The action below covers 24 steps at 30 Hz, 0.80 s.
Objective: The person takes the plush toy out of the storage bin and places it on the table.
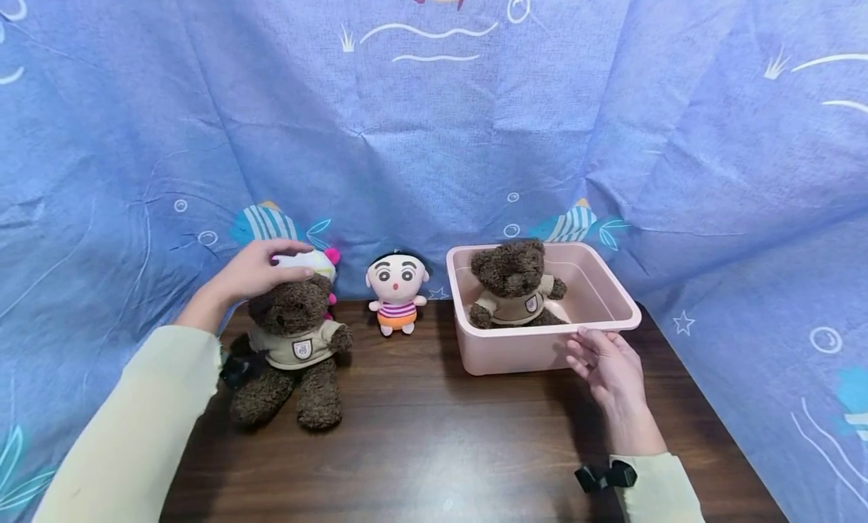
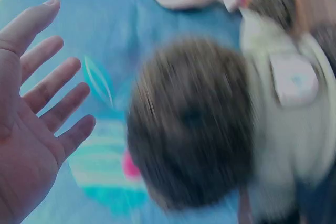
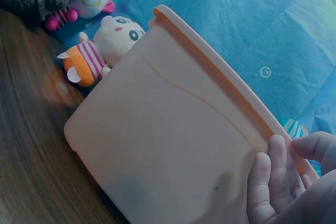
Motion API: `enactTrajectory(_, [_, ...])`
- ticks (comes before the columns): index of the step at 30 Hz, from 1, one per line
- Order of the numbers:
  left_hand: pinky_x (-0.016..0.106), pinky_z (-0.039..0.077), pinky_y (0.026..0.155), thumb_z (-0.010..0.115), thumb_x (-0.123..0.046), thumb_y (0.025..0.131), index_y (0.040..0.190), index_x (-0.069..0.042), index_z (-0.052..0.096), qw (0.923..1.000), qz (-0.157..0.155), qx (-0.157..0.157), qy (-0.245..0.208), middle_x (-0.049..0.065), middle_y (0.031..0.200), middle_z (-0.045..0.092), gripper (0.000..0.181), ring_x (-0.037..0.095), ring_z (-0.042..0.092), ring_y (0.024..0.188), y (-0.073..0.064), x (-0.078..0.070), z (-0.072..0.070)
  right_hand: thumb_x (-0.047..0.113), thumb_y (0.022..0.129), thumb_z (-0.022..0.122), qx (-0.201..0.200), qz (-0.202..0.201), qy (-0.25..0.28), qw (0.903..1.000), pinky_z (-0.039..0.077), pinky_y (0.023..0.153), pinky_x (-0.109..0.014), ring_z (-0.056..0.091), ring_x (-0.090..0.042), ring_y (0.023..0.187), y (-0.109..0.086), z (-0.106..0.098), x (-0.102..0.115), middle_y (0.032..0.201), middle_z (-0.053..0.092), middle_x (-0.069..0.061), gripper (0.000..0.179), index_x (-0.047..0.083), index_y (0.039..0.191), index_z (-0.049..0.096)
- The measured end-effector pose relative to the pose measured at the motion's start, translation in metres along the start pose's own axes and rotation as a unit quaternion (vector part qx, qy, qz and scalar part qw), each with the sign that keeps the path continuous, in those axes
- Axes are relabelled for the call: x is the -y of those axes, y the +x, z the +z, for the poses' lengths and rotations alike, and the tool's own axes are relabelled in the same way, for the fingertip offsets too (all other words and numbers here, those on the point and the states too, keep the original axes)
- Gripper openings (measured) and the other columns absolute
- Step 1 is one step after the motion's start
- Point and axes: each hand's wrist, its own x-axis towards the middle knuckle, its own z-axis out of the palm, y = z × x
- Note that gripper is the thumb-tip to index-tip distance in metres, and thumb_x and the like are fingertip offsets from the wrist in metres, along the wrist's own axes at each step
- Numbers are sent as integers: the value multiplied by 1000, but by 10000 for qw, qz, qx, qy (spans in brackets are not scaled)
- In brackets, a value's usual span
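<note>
My left hand [image 1: 258, 270] is over the head of a dark brown teddy bear [image 1: 290, 351] seated at the left of the table. In the left wrist view its fingers [image 2: 52, 98] are apart and spread, with nothing between them, beside the blurred bear head [image 2: 191, 124]. Behind that bear, a white plush doll with pink parts [image 1: 319, 264] is partly hidden. My right hand [image 1: 613, 368] pinches the front rim of a pink plastic bin [image 1: 508, 353], thumb at the rim's top and fingers under its lip. Inside the bin sits a second brown teddy bear [image 1: 511, 285] in a beige shirt.
Between the left bear and the bin stands a plush doll [image 1: 396, 289] with a striped shirt and orange shorts. A blue patterned cloth [image 1: 420, 146] hangs behind the dark wooden table [image 1: 420, 440] and along its sides.
</note>
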Motion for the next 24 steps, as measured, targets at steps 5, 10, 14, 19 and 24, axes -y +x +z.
enactTrajectory(5, [59, 45, 107, 75, -31, 94, 140, -7, 62, 9986, 475, 120, -185, 21, 143, 59, 54, 42, 56, 129, 45, -46, 32, 6, 100, 63, -103, -11, 26, 9999, 61, 58, -29, 75, -11, 67, -1, -5, 1, 77, 78, 0, 16, 15, 87, 60])
enactTrajectory(10, [52, 48, 106, 77, -31, 92, 138, -6, 62, 9960, 718, 282, -446, 18, 138, 63, 54, 37, 59, 126, 88, -96, 71, 6, 100, 63, -124, -12, 25, 9999, 61, 59, -29, 75, -11, 68, -1, -6, 1, 78, 78, 0, 15, 14, 88, 58])
enactTrajectory(14, [49, 47, 108, 77, -34, 92, 139, -7, 61, 9945, 845, 482, -377, 18, 139, 62, 57, 34, 61, 125, 118, -129, 102, 6, 100, 64, -64, -20, 19, 10000, 63, 62, -31, 76, -13, 71, 1, -4, 0, 80, 78, -1, 12, 13, 92, 58])
enactTrajectory(19, [47, 49, 107, 77, -34, 92, 141, -9, 60, 9935, 811, 741, -308, 18, 143, 60, 58, 33, 61, 127, 146, -157, 139, 4, 100, 62, 2, -53, 38, 10000, 64, 66, -35, 78, -15, 74, 3, -3, -1, 81, 79, -2, 13, 13, 92, 58])
enactTrajectory(24, [46, 45, 111, 78, -36, 90, 148, -12, 55, 9927, 650, 1016, 10, 16, 147, 57, 67, 33, 57, 132, 164, -172, 173, 4, 101, 62, 30, -56, -4, 10000, 64, 68, -36, 78, -15, 75, 5, -3, -2, 81, 79, -2, 14, 13, 90, 59])
